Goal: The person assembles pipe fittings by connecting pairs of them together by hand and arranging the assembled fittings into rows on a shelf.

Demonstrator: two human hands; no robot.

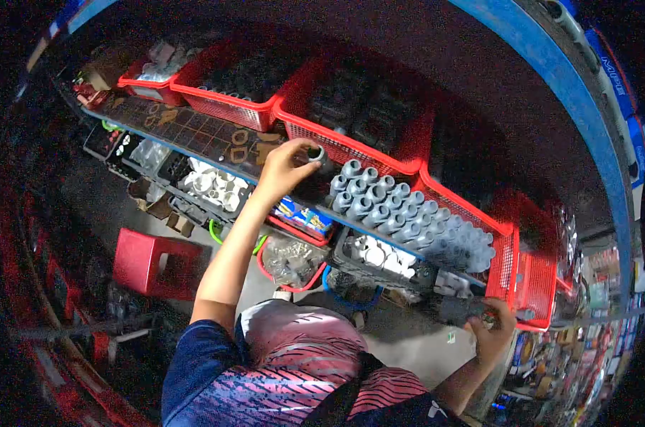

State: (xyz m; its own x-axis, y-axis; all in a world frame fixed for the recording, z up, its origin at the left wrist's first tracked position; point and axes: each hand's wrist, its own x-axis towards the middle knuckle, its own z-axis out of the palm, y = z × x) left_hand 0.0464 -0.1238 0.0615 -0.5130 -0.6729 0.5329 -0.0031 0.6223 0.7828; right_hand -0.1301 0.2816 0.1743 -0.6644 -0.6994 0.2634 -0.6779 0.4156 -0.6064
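My left hand is closed around a grey bottle-necked plastic piece, its round opening facing up, above the shelf's front edge. Just right of it, many like grey bottle-necked pieces stand upright in close rows on the shelf. Off to the right, my right hand has its fingers curled together by the corner of a red basket. Something small seems to be in its fingers, too dark and blurred to name.
Red plastic baskets line the back of the shelf. Below its edge hang black bins with white parts. A red stool stands on the floor at left, and a bucket holding a bag of small parts sits below.
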